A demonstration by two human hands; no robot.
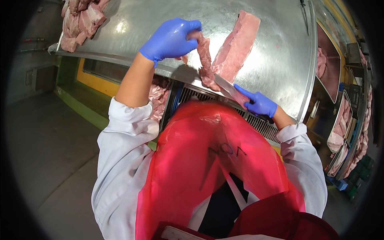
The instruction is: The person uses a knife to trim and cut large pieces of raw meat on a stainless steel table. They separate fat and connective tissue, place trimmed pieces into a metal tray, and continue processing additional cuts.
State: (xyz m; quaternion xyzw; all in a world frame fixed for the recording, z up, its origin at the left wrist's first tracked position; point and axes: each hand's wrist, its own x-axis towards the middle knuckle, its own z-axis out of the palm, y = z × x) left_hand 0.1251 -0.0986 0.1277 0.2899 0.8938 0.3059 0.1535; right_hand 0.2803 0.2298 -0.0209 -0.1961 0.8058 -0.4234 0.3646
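Observation:
My left hand (pixel 172 39), in a blue glove, is closed on the upper end of a narrow strip of raw meat (pixel 204 56) and holds it up over the steel table's near edge. My right hand (pixel 261 105), also gloved in blue, grips a knife (pixel 229 86); the handle is mostly hidden by the fingers. Its blade points up and left, with the tip at the lower end of the strip. Beside the strip, a long pale pink slab of meat (pixel 240 46) lies on the table, its near end by the blade. A small scrap (pixel 183 59) sits below my left hand.
The steel table (pixel 280 52) spans the far side. A pile of meat pieces (pixel 86 22) lies at its far left corner. Under the near edge are meat in a container (pixel 159 102) and a metal grate (pixel 262 125). Trays of meat (pixel 340 124) stand at the right.

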